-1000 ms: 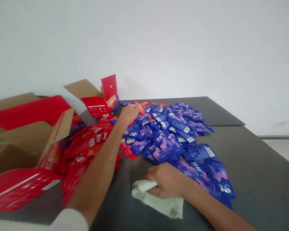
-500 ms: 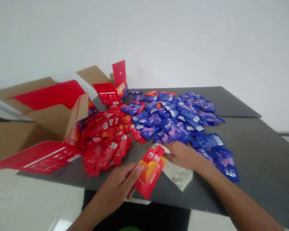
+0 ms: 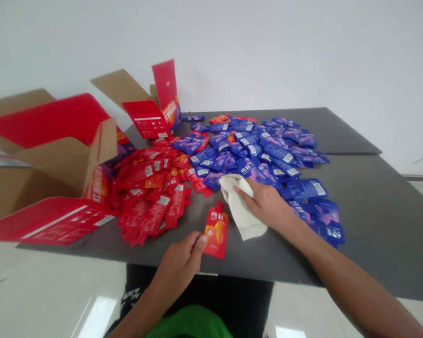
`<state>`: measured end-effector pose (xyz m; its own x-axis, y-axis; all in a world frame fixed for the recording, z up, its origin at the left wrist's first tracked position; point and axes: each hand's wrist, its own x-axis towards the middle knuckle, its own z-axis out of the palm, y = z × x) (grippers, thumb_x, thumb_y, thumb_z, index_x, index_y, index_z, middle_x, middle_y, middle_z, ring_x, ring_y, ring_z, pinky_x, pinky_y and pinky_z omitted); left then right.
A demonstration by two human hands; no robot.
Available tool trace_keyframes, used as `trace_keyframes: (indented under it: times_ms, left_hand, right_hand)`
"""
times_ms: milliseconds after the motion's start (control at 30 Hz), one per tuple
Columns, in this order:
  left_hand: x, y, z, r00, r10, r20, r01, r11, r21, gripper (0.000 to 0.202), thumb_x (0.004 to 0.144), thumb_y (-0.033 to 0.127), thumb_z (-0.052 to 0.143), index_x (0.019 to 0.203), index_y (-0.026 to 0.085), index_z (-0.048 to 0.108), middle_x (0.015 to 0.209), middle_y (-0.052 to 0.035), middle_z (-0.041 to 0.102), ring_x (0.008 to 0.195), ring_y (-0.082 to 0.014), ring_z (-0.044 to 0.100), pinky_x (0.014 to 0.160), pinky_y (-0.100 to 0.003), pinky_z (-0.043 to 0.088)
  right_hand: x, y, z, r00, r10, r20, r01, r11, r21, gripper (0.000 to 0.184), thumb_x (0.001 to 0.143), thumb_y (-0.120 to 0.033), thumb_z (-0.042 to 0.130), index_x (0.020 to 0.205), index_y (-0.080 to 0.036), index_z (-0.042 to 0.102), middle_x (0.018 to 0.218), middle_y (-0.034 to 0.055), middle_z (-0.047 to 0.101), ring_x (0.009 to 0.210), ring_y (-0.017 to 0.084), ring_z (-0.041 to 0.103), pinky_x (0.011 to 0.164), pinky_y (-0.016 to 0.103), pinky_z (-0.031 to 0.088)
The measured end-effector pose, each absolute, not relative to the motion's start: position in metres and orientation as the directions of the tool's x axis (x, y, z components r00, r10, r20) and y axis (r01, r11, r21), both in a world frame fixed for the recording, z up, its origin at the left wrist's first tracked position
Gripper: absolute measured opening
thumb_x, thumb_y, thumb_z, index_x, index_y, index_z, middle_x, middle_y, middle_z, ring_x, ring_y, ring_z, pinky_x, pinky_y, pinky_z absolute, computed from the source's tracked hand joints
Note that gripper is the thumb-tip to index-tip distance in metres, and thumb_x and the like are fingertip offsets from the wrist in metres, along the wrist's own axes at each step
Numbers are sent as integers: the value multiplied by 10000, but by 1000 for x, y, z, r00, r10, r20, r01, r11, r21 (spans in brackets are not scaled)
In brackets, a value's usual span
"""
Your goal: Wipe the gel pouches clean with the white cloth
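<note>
Between the thumb and fingers of my left hand (image 3: 184,253) is the left edge of a red pouch (image 3: 216,233) with an orange fruit picture, held above the table's front edge. My right hand (image 3: 268,204) is closed on a folded white cloth (image 3: 245,211), which hangs just right of the pouch, apart from it. Left of the pouch lies a heap of red pouches (image 3: 150,197). Beyond my right hand spreads a larger pile of blue pouches (image 3: 254,152), with a few red ones among them.
A large open red carton (image 3: 70,218) stands at the left, flaps spread. Behind it is a smaller open red carton (image 3: 146,119). Everything rests on a dark grey table (image 3: 370,225) against a white wall (image 3: 268,51).
My right hand has drawn the cloth off the red pouch and moved up and away from it. The pouch in my left hand has turned more upright. The view has tilted down.
</note>
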<state>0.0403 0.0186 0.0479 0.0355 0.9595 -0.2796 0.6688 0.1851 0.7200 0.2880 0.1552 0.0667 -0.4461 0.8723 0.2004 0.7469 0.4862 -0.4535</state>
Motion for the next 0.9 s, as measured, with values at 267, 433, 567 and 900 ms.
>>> trace_keyframes:
  times_ms: [267,433,567,900]
  left_hand:
    - [41,-1,31,329,868,372,811,-462,359,286,1057,417,504,1193,231,674,1066,-91,694,981,-231,668,869,-342,522]
    - [56,3,22,532,743,406,716,-650,253,320,1075,384,498,1303,233,664,1314,-69,693,1223,-238,593,1030,-371,430]
    - [55,3,15,544,743,391,699,-659,280,330,1089,398,471,1281,228,678,1291,-28,727,1210,-223,600,1027,-367,392]
    - [50,-12,-11,508,727,461,707,-658,258,321,999,365,676,1288,225,689,1304,-25,739,1233,-229,623,1003,-369,385]
  right_hand:
    - [286,152,64,-404,875,265,698,483,-529,384,1076,-416,437,1314,-166,606,1019,101,762,861,255,730,752,324,516]
    - [290,152,66,-491,790,367,617,613,-495,378,1062,-397,457,1313,-168,623,1130,117,739,979,244,707,858,339,534]
    - [284,138,69,-705,644,297,484,743,-463,359,1045,-351,470,1313,-195,649,1098,94,718,963,210,682,819,306,523]
    - [251,135,46,-768,638,51,586,734,-344,376,954,-179,635,1324,-228,678,1040,59,688,907,191,666,736,270,484]
